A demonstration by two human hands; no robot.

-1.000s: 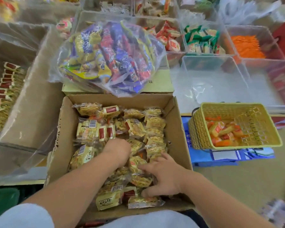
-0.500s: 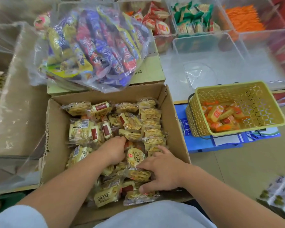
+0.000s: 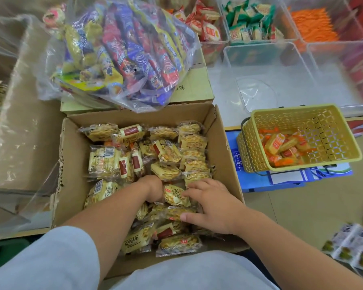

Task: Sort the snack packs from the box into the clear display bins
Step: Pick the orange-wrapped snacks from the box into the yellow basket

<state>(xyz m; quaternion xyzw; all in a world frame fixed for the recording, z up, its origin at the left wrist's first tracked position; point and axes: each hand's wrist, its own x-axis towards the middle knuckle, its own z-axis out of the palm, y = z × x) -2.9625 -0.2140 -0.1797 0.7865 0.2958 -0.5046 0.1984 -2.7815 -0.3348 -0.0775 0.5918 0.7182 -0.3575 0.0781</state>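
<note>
An open cardboard box (image 3: 71,164) in front of me is full of yellow snack packs (image 3: 168,152) with red labels. Both my hands are inside it, near its front half. My left hand (image 3: 150,188) is pushed down into the pile with its fingers curled among the packs and their tips hidden. Just to its right, my right hand (image 3: 214,206) lies over the pile, thumb and fingers closing around a few packs (image 3: 176,212). An empty clear display bin (image 3: 260,65) stands behind the box to the right.
A clear bag of blue, red and yellow snacks (image 3: 130,51) lies on a closed carton behind the box. A yellow basket (image 3: 302,122) holding orange packs sits to the right. Farther bins hold red (image 3: 205,28), green (image 3: 249,21) and orange (image 3: 312,26) packs. A big clear bin (image 3: 19,122) stands left.
My right hand has slid a little forward over the pile toward my left hand. The left hand stays dug into the packs. My view has dipped down and closer.
</note>
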